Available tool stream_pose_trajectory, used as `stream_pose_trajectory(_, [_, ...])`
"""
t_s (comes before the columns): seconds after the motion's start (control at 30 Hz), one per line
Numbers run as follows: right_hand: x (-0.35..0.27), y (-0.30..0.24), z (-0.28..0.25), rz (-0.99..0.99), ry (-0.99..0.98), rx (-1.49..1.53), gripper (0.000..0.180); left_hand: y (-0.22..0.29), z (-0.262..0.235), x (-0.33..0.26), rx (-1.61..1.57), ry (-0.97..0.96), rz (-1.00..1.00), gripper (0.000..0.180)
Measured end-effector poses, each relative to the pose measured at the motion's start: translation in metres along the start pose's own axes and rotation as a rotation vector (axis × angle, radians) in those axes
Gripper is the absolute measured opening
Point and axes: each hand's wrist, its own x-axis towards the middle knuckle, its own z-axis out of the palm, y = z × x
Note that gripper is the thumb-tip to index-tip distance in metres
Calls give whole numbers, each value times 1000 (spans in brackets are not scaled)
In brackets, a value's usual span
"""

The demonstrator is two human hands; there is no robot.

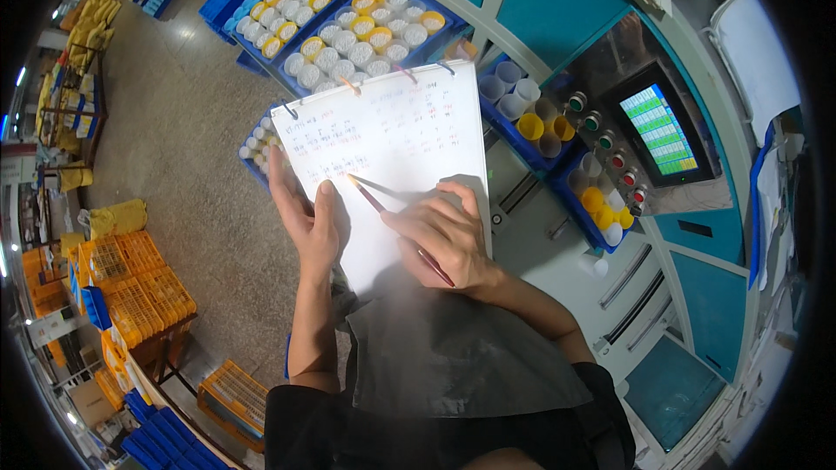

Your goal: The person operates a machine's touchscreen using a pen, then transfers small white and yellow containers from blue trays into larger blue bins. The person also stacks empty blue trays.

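Left hand (306,219) props up a white sheet of paper covered in handwritten rows, clipped along its top edge (396,135); palm sits under the sheet's left edge with the thumb lying over the front, so the grip is closed on the paper and the sheet is held flat and tilted toward the person, held out in the air in front of the chest with no table under it. Right hand (444,235) rests its heel on the lower right part of the same sheet, fingers pinched shut around a thin dark red pencil (396,224); its tip touches the paper just beside the left thumb, near the sheet's middle-left, with the shaft running back down through the fingers, a writing hold, and the resting hand steadies the sheet against the pressure. Beyond the paper's top edge, blue plastic trays of white and yellow round spools (348,26) stand on the floor, packed in rows. To the right, a teal and grey machine cabinet (557,0) carries smaller blue bins of loose white and yellow cups (540,117), a column of round coloured buttons (610,139) and a small lit screen (659,130), set at reading height beside the sheet. Orange crates (131,278) stack at the floor's left side.
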Motion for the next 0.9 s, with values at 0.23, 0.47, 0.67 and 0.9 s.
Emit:
stream_pose_trajectory(0.23, [-1,2,1,-1,-1,-9,40,4,2,1,9,-4,17,78])
stream_pose_trajectory(0.47, [-3,3,2,-15,1,2,43,7,2,1,15,-6,10,79])
stream_pose_trajectory(0.67, [4,0,-1,-35,0,-3,42,10,2,1,-91,-2,-57,81])
stream_pose_trajectory(0.9, [34,1,1,-122,38,-65,40,14,5,1,-123,18,-40,80])
